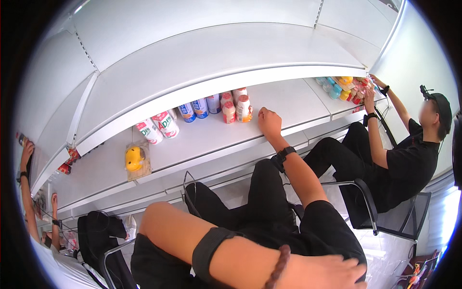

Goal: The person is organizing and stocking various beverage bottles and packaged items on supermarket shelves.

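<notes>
My right hand (270,123) is over the front of the white shelf (288,103), fingers curled in a loose fist with nothing seen in it. Just left of it stand several small plastic drink bottles (244,108) with red caps. Farther left are several blue-and-white cans (201,107) and white bottles (166,124) with red and green print. A yellow dog-shaped toy (134,159) in a clear package lies near the shelf edge. My left arm crosses my body; my left hand (321,271), fingers spread, lies by my right sleeve, holding nothing visible.
An upper shelf board (223,77) overhangs the goods. At right a seated person (408,162) reaches into small bottles (343,92) on the same shelf. Another person's arm (28,195) holds a dark bottle (22,139) at far left. Chair armrests (368,202) stand close by.
</notes>
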`<state>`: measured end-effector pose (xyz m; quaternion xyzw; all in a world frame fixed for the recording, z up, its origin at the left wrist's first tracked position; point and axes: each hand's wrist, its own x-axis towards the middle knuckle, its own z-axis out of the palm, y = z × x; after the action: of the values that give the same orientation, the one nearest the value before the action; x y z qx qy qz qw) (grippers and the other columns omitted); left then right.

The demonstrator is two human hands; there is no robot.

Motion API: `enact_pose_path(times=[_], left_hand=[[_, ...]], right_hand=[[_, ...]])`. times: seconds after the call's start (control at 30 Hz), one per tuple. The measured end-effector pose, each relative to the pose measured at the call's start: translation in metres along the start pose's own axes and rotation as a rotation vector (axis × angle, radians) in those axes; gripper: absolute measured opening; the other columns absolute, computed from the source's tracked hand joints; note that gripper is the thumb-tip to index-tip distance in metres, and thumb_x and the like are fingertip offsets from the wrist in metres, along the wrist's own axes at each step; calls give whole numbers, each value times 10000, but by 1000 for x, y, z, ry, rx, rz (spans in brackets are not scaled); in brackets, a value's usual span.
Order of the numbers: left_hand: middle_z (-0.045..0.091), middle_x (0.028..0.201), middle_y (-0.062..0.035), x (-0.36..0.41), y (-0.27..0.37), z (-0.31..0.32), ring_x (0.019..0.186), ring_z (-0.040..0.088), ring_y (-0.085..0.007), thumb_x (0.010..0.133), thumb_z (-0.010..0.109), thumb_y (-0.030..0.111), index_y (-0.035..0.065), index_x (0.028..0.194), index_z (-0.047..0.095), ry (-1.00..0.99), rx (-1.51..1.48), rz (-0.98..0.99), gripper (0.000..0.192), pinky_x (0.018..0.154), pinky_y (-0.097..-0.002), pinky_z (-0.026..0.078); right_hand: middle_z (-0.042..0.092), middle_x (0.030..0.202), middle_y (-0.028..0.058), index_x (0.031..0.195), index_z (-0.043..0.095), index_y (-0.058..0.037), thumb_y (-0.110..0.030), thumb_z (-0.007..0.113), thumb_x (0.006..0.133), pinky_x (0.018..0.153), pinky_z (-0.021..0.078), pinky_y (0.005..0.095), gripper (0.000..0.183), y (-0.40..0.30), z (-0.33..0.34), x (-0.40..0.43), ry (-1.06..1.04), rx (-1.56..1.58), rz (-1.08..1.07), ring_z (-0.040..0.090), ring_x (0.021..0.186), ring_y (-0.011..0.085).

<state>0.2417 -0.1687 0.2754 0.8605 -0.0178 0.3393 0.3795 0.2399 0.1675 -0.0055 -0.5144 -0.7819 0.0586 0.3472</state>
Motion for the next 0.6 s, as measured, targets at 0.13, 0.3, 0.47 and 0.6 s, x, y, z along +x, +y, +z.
enact_pose_path(times=[0.13, 0.3, 0.47, 0.6], left_hand=[[660, 725, -167, 9, 27, -13, 698, 660, -299, 801, 569, 149, 3, 718, 670, -203, 139, -133, 196, 605, -391, 514], [680, 770, -195, 0, 33, -34, 713, 678, -316, 789, 574, 148, 6, 742, 711, -504, 166, -637, 203, 610, -386, 531], [636, 777, -262, -2, 9, -14, 688, 622, -360, 911, 461, 236, -80, 841, 656, -520, -523, -178, 378, 629, -423, 474], [648, 795, -245, 7, 11, -2, 698, 619, -352, 935, 461, 246, -45, 864, 672, -298, -847, -283, 365, 648, -418, 477]], right_hand=[[640, 734, 133, 809, 606, -78, -173, 500, 865, 645, 490, 450, 153, -6, -5, 0, -10, 8, 8, 627, 719, 327], [643, 733, 137, 794, 603, -69, -162, 494, 860, 641, 488, 451, 158, 4, -2, -7, 2, 7, 23, 622, 702, 336], [642, 730, 135, 783, 600, -67, -153, 493, 852, 640, 487, 450, 154, -15, -3, -6, 13, 37, 15, 621, 702, 334], [641, 728, 137, 778, 603, -67, -146, 494, 849, 639, 487, 450, 152, -5, -8, -7, 33, 25, 24, 623, 703, 332]])
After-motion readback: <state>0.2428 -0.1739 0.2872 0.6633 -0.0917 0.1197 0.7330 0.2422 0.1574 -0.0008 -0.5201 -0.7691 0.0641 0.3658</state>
